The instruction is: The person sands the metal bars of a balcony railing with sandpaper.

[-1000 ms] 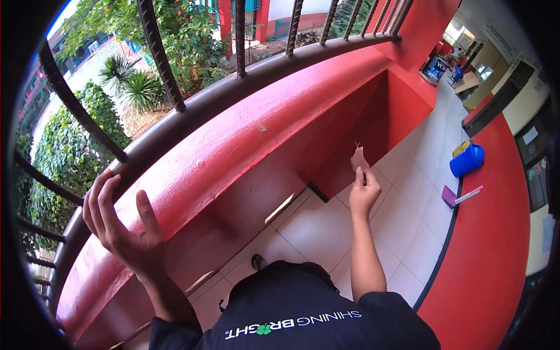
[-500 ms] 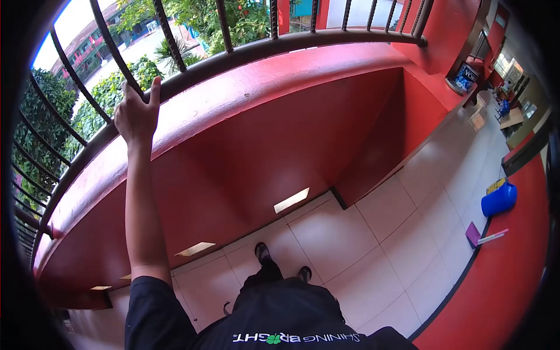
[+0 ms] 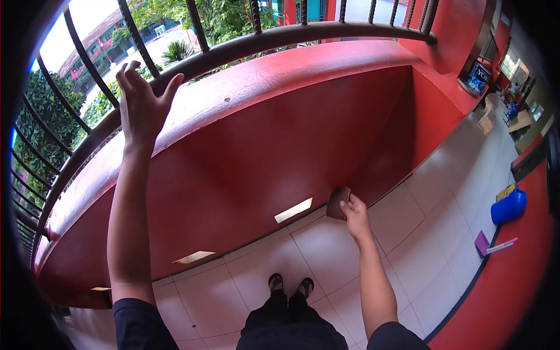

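My left hand (image 3: 142,105) is raised at the dark metal railing (image 3: 245,44), its fingers spread and the thumb held apart. The palm is close to the lower rail, and whether it touches is hard to tell. In my right hand (image 3: 356,217) is a dark brown, flat, roughly rectangular sheet (image 3: 337,203) that looks like sandpaper, pinched by one edge. This sheet is held out in front of the red wall (image 3: 262,140), over the tiled floor. Under the railing runs a glossy red ledge (image 3: 262,81) with a few worn spots.
On the right, a blue plastic container (image 3: 508,207) and a purple dustpan-like piece (image 3: 482,244) with light sticks lie by a red raised edge (image 3: 501,291). A labelled can (image 3: 478,76) stands at the ledge's far end. Beyond the bars grow green plants (image 3: 227,23).
My right hand has come into view with the brown sheet. My left hand has loosened from the rail and its fingers have spread. My feet now stand side by side.
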A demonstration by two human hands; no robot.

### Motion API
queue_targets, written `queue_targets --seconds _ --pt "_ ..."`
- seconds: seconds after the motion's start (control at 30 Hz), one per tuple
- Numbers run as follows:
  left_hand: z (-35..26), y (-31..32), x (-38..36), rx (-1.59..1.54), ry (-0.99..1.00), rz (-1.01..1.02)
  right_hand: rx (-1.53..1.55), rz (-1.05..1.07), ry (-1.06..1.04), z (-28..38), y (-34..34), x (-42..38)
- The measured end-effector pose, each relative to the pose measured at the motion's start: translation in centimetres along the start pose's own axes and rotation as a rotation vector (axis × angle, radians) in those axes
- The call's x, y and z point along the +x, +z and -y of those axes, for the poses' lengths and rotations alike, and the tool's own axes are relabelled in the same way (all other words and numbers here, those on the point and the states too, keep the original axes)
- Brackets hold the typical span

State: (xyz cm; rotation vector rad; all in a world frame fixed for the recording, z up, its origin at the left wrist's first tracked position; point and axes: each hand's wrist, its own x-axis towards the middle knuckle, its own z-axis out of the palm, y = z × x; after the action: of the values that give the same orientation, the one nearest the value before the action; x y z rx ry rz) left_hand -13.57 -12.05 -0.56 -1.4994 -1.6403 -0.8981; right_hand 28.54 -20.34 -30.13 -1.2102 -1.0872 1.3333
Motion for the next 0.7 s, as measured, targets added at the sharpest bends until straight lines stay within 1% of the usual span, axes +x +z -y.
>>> queue_targets --seconds 0.07,0.1,0.13,0.17,0.2,0.23,0.27,0.3,0.33,0.37,0.4,0.47,0.53,0.57,0.6,0.63,0.67,0.7 --pt "0.4 0.6 1.7 0.031 0.042 -0.012 -0.028 -0.017 -0.276 8.2 2.4 2.1" --pt "-0.2 -0.2 2.9 0.086 -0.055 0.141 -0.019 -0.056 -0.402 12.3 4.2 2.8" --pt "-0.8 -0.9 4.0 0.14 -0.153 0.292 -0.087 -0.09 -0.533 15.2 5.1 4.2" --pt "-0.2 -0.4 4.3 0.139 -0.155 0.29 -0.105 -0.145 -0.664 18.6 6.8 5.5" --pt "0.7 0.2 4.5 0.097 -0.17 0.22 -0.128 -0.179 -0.779 21.0 8.1 7.4" --pt "1.2 0.7 4.7 0.052 -0.184 0.149 -0.226 -0.266 -0.93 23.0 9.6 9.8" --pt "1.3 0.9 4.7 0.05 -0.19 0.151 -0.347 -0.318 -0.94 25.3 11.1 11.4" --pt "1.5 0.8 4.9 0.067 -0.226 0.217 -0.354 -0.335 -1.072 26.4 12.4 14.9" --pt "1.7 0.9 5.2 0.084 -0.258 0.284 -0.345 -0.448 -1.156 27.9 14.2 16.4" --pt "2.8 1.9 5.3 0.123 -0.239 0.248 -0.498 -0.561 -1.081 28.4 15.0 18.2" --pt "3.0 2.0 5.5 0.122 -0.242 0.25 -0.442 -0.618 -1.066 28.2 16.4 18.6" --pt "2.8 1.6 5.5 0.089 -0.236 0.302 -0.503 -0.553 -1.329 25.0 19.7 19.2" --pt "1.8 1.2 5.4 0.069 -0.274 0.277 -0.589 -0.381 -1.44 24.1 21.1 18.1" --pt "1.4 0.9 5.7 0.072 -0.265 0.274 -0.576 -0.448 -1.228 25.2 20.0 18.1" --pt "1.2 0.6 5.5 0.079 -0.257 0.289 -0.41 -0.547 -1.049 26.6 18.7 18.9" --pt "1.2 0.5 5.1 0.076 -0.253 0.298 -0.447 -0.506 -1.069 26.4 18.6 18.7" --pt "1.2 0.5 5.2 0.066 -0.238 0.261 -0.476 -0.47 -1.103 26.7 18.9 18.6" --pt "1.1 0.5 5.5 0.055 -0.222 0.225 -0.538 -0.398 -1.231 25.8 19.9 18.1"
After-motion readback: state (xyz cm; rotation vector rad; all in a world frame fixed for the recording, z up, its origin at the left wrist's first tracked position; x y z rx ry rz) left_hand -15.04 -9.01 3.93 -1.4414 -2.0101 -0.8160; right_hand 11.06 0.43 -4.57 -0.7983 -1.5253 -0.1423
